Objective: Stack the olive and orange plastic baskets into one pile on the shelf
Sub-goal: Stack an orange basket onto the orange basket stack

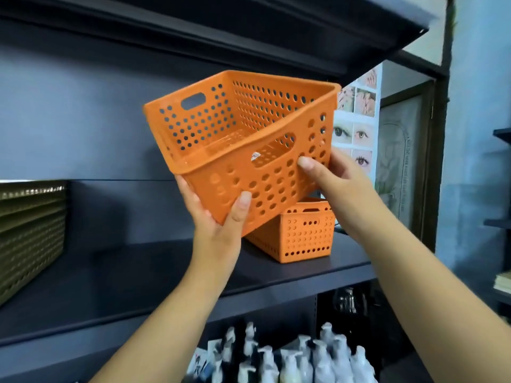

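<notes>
A large orange perforated basket (pixel 243 145) is held in the air above the dark shelf (pixel 138 275), tilted with its open top facing me. My left hand (pixel 218 214) grips its lower near corner, thumb on the front wall. My right hand (pixel 334 183) grips its right end, thumb pressed on the front wall near the handle slot. Behind and below it, a smaller orange basket (pixel 301 236) stands on the shelf at the right. A pile of olive baskets (pixel 30 233) stands on the shelf at the far left, cut off by the frame edge.
Another shelf board (pixel 221 26) hangs close above the held basket. On the shelf below stand several pump bottles (pixel 290 357). A poster with pictures of eyes (pixel 356 117) hangs to the right, past the shelf's end.
</notes>
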The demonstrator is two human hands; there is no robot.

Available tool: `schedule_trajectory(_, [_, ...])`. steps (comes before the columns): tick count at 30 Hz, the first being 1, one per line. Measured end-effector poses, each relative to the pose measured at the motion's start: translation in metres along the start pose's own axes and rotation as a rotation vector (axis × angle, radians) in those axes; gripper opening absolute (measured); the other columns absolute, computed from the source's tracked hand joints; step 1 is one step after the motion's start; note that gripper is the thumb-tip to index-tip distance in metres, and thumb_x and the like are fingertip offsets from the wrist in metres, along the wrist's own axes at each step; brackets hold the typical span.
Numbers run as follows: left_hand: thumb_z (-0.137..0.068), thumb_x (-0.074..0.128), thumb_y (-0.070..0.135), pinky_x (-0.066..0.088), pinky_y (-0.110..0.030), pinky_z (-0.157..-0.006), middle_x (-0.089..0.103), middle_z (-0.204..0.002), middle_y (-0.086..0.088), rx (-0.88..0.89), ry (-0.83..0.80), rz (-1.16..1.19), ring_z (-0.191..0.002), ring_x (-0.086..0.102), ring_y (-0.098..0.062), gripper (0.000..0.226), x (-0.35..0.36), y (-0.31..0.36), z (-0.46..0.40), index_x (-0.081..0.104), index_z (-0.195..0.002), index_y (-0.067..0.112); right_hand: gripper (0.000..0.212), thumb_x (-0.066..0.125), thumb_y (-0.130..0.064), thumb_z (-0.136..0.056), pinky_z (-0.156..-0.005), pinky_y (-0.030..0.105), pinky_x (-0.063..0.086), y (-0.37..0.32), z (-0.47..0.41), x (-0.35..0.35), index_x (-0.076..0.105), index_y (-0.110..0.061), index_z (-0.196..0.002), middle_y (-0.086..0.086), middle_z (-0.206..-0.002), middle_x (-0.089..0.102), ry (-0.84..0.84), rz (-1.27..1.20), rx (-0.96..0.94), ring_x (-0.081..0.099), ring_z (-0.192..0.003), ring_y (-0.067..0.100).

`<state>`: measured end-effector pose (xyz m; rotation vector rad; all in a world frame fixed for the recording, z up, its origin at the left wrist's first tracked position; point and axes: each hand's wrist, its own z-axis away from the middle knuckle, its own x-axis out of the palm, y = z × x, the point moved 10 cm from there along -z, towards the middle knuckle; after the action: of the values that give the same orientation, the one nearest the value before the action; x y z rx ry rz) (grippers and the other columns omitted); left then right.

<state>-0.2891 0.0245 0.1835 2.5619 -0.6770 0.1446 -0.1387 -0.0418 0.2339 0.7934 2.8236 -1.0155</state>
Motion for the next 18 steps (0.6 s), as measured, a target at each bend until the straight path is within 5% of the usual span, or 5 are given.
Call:
schedule_trajectory(6, [-0.060,0.061,0.072,0.040,-0.024,-0.101,0.026,-0.144,-0.017,0.052,-0.042,-0.178,-0.131,0.038,-0.018,0.114,0.025,-0.042,-0.037,0.010,-0.141,0.012,0.038,0.066,-0.031,-0.068,-0.066,0.012,0.049,0.039,-0.018,-0.036,0.055,-0.023,-0.104,-0.020,-0.085,0.071,0.038,-0.071,-0.063,0.065,-0.083,-0.004])
schedule_trajectory(8, [-0.058,0.059,0.076,0.035,-0.021,-0.105,0.019,-0.146,-0.021,0.067,-0.071,-0.233,-0.134,0.031,-0.023,0.118,0.031,-0.062,-0.052,0.009,-0.142,0.009,0.041,0.070,-0.025,-0.071,-0.066,0.012,0.049,0.058,-0.029,-0.045,0.051,-0.025,-0.108,-0.019,-0.086,0.070,0.060,-0.072,-0.074,0.064,-0.084,-0.005])
schedule_trajectory(13, [-0.050,0.059,0.078,0.026,-0.006,-0.101,0.010,-0.148,-0.014,0.076,-0.155,-0.380,-0.135,0.020,-0.009,0.127,0.051,-0.111,-0.088,0.004,-0.143,0.012,0.027,0.062,-0.013,-0.078,-0.064,0.011,0.049,0.098,-0.069,-0.065,0.052,-0.025,-0.100,-0.010,-0.091,0.065,0.063,-0.069,-0.055,0.065,-0.078,-0.006])
schedule_trajectory(18, [-0.050,0.065,0.058,0.015,-0.023,-0.101,0.002,-0.152,-0.002,-0.075,-0.198,-0.512,-0.120,0.013,0.006,0.118,0.069,-0.155,-0.112,-0.011,-0.138,0.040,0.041,0.067,-0.032,-0.063,-0.078,0.031,0.057,0.146,-0.107,-0.084,0.053,-0.029,-0.101,-0.004,-0.100,0.066,0.043,-0.049,0.029,0.065,-0.095,0.014])
